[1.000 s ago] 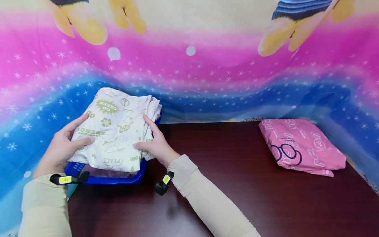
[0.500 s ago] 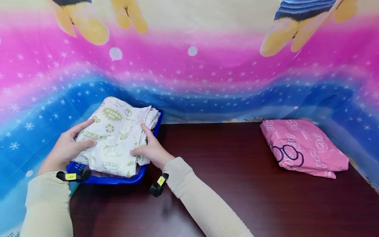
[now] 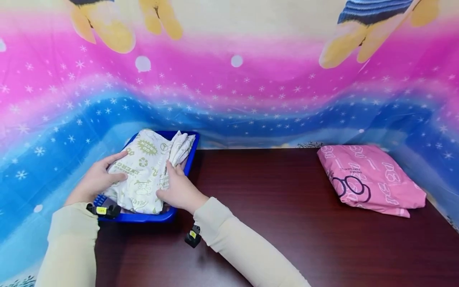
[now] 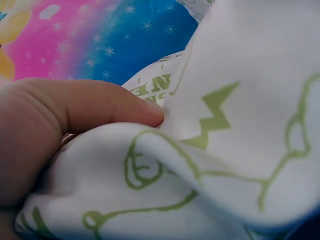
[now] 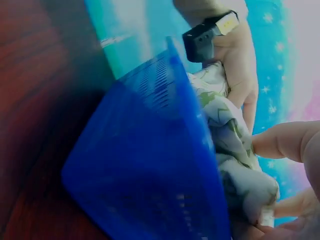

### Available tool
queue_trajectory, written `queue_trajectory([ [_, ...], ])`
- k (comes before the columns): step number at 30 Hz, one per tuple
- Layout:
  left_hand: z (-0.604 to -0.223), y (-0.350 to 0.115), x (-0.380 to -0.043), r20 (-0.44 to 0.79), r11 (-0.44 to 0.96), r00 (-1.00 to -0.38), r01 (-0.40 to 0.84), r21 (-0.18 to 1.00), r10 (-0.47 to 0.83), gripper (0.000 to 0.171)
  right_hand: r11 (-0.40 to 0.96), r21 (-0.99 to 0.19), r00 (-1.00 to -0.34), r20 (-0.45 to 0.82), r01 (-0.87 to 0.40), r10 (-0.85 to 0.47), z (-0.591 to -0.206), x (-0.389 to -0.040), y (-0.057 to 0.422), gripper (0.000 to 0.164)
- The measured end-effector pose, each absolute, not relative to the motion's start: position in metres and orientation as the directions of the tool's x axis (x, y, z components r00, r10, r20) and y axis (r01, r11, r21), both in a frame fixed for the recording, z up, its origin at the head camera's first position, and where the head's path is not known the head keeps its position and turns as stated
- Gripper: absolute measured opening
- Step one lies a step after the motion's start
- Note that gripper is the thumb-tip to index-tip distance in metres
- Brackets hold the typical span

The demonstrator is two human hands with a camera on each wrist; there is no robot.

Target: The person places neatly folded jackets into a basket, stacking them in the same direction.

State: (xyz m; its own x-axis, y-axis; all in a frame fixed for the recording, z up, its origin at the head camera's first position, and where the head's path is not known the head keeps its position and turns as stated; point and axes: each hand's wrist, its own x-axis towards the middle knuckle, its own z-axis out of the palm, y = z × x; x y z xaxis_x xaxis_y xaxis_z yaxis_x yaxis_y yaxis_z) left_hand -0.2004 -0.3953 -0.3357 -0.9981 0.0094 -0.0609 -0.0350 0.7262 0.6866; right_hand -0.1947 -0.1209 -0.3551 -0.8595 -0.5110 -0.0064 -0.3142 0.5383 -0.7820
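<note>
A folded white cloth (image 3: 143,171) with green print lies in the blue plastic basket (image 3: 150,217), its right side bunched into upright folds. My left hand (image 3: 97,179) grips its left edge, thumb on top. In the left wrist view the thumb (image 4: 110,105) presses into the fabric. My right hand (image 3: 181,189) pinches the cloth's right side between thumb and fingers. Seen from the side in the right wrist view, the cloth (image 5: 250,185) bulges above the basket rim, with right-hand fingers touching it. Fingertips under the cloth are hidden.
A folded pink cloth (image 3: 369,179) with white and dark print lies at the right of the dark wooden table (image 3: 258,223). A printed pink and blue sheet (image 3: 251,95) hangs behind, close to the basket's back and left side.
Both hands have lowered the white cloth into the basket. Its right part now stands in bunched folds, and more of the basket's back rim shows. The pink cloth stays put.
</note>
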Motion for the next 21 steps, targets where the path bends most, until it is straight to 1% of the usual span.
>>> queue_trajectory([
  [3,-0.340,-0.396,-0.202,-0.064,0.731,-0.998,-0.041,0.681,0.004,0.079,0.617,-0.637,-0.835,0.078,-0.462,-0.545,-0.356,-0.192,-0.116,0.076],
  [6,-0.343,-0.396,-0.202,-0.078,0.737,-0.997,-0.047,0.674,0.008,0.078,0.652,-0.484,-0.794,0.170,-0.584,-0.584,-0.357,-0.189,-0.110,0.061],
  [10,-0.343,-0.393,-0.203,-0.106,0.756,-0.994,-0.054,0.653,0.020,0.077,0.643,-0.362,-0.736,0.288,-0.676,-0.612,-0.362,-0.184,-0.105,0.044],
  [14,-0.340,-0.389,-0.205,-0.133,0.779,-0.990,-0.055,0.624,0.037,0.076,0.622,-0.252,-0.664,0.411,-0.741,-0.625,-0.369,-0.181,-0.102,0.029],
  [18,-0.335,-0.382,-0.202,-0.167,0.827,-0.983,-0.032,0.561,0.076,0.077,0.616,-0.149,-0.599,0.492,-0.773,-0.632,-0.377,-0.176,-0.103,0.025],
  [19,-0.334,-0.380,-0.201,-0.177,0.842,-0.980,-0.023,0.538,0.087,0.079,0.619,-0.127,-0.588,0.504,-0.775,-0.633,-0.379,-0.175,-0.103,0.027],
  [21,-0.332,-0.376,-0.199,-0.187,0.857,-0.975,0.004,0.516,0.117,0.081,0.634,-0.103,-0.588,0.507,-0.767,-0.630,-0.382,-0.172,-0.104,0.030],
])
